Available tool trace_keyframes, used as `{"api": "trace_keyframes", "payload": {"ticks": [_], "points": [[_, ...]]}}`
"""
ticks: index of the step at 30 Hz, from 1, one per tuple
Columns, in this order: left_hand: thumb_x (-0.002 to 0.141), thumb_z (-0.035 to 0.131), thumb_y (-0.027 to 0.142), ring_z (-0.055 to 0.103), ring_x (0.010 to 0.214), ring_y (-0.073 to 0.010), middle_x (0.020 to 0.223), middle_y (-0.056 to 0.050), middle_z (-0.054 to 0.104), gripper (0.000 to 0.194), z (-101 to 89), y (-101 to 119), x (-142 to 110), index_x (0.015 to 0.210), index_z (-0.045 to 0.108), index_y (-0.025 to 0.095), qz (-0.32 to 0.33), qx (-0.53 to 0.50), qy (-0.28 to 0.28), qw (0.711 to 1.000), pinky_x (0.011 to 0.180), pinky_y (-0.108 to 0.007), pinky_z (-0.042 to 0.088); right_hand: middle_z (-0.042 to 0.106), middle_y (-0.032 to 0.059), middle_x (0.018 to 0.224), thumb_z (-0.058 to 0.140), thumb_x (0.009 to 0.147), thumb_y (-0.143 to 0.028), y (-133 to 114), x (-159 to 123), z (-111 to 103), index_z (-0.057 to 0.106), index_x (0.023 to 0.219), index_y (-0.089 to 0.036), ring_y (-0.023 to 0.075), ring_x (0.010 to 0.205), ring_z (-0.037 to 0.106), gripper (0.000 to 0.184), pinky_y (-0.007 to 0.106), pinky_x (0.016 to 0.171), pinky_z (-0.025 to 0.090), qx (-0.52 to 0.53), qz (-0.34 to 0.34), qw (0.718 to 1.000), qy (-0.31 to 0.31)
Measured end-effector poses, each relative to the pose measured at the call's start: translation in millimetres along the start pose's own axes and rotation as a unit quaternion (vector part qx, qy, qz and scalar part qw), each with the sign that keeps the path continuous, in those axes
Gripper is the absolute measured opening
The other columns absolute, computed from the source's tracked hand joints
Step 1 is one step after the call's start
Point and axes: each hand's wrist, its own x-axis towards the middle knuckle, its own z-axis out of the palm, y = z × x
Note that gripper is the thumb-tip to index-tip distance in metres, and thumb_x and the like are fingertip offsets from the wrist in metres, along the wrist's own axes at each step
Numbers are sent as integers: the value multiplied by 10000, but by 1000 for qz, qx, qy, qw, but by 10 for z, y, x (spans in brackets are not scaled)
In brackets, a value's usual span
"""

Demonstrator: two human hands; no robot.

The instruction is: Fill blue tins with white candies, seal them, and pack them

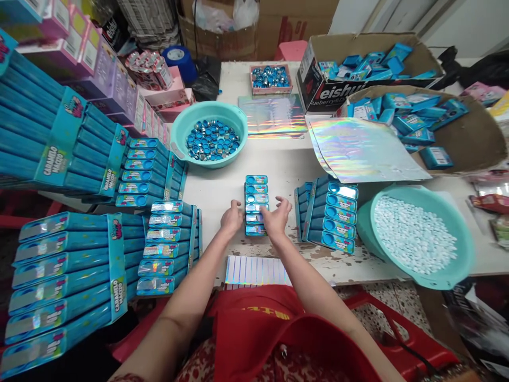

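Note:
A short column of several small blue candy boxes (256, 193) lies on the white table straight ahead of me. My left hand (231, 219) presses against the column's left side near its lower boxes, fingers curled in. On the column's right side my right hand (277, 216) touches the same lower boxes, its fingers partly bent and spread. Neither hand has lifted anything. A strip of holographic silver stickers (256, 270) lies at the table's front edge, just below my hands.
Banded bundles of blue boxes (169, 246) stack at the left, another bundle (332, 216) at the right. A teal basin of blue caps (210, 139) sits behind, a basin of white tablets (415, 233) at the right. Holographic sheets (358, 148) and cartons of loose boxes (417, 114) lie beyond.

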Motion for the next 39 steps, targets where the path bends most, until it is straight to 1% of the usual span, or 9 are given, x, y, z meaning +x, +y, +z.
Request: {"api": "trace_keyframes", "payload": {"ticks": [5, 10, 14, 17, 21, 25, 28, 33, 39], "points": [[909, 347, 441, 487, 1215, -222, 1281, -118, 556, 510, 234, -15, -210, 1323, 412, 151, 16, -186, 57, 981, 983, -315, 381, 550, 102, 1009, 672, 642, -419, 102, 16, 44, 545, 984, -168, 218, 881, 536, 442, 327, 789, 427, 19, 16, 999, -43], [891, 307, 561, 323, 1352, -208, 1431, -89, 414, 601, 296, -106, -368, 1351, 409, 187, 39, -179, -39, 982, 1081, -322, 283, 633, 69, 898, 608, 703, -361, 101, 102, 50, 604, 854, -167, 188, 758, 580, 245, 318, 746, 454, 44, 65, 992, -96], [887, 284, 540, 490, 1203, -274, 1248, -148, 576, 553, 180, -358, -547, 1168, 565, 156, -22, -11, -31, 999, 991, -387, 352, 599, 110, 1102, 517, 798, -367, 276, -195, -251, 569, 1069, -158, 197, 936, 582, 347, 328, 824, 465, 111, -9, 988, -104], [838, 349, 580, 607, 957, -288, 954, -115, 686, 504, 149, -529, -739, 934, 650, 187, -27, 100, -135, 986, 812, -364, 420, 588, 122, 1104, 538, 802, -427, 678, -662, -602, 578, 1046, -179, 250, 1089, 512, 351, 421, 965, 387, 27, -70, 995, -72], [717, 552, 459, 607, 804, -232, 814, -57, 691, 315, 164, -650, -860, 798, 677, 181, -8, 116, -242, 963, 676, -274, 402, 605, 146, 1002, 648, 679, -434, 1277, -1127, -904, 556, 1030, -162, 296, 965, 560, 454, 479, 879, 441, -29, 90, 992, -84], [709, 535, 372, 580, 719, -177, 726, -3, 671, 254, 151, -665, -873, 763, 684, 174, 79, 31, -275, 958, 637, -237, 392, 614, 128, 991, 701, 595, -436, 1552, -1206, -950, 532, 1070, -166, 257, 871, 596, 572, 421, 797, 493, 25, 200, 977, -75], [734, 528, 374, 587, 762, -174, 778, -10, 681, 253, 126, -620, -929, 759, 691, 183, 131, -7, -267, 955, 696, -241, 413, 618, 121, 1016, 761, 497, -460, 1590, -1156, -1036, 535, 1058, -180, 249, 899, 594, 667, 410, 811, 489, 111, 204, 972, -39], [787, 492, 406, 594, 790, -180, 819, -33, 684, 293, -16, -427, -1092, 780, 692, 192, 166, -10, -256, 952, 741, -254, 433, 648, 36, 800, 784, 475, -473, 1511, -1138, -1361, 587, 866, -190, 191, 739, 595, 521, 350, 734, 484, 245, 214, 931, -164], [616, 709, 464, 574, 964, -245, 982, -46, 686, 376, -75, 161, -1517, 922, 695, 245, 225, 99, -226, 942, 824, -279, 411, 566, -43, 633, 712, 655, -428, 977, -1054, -1684, 579, 688, -178, 121, 625, 518, 285, 250, 637, 427, 233, 39, 924, -299]]}}
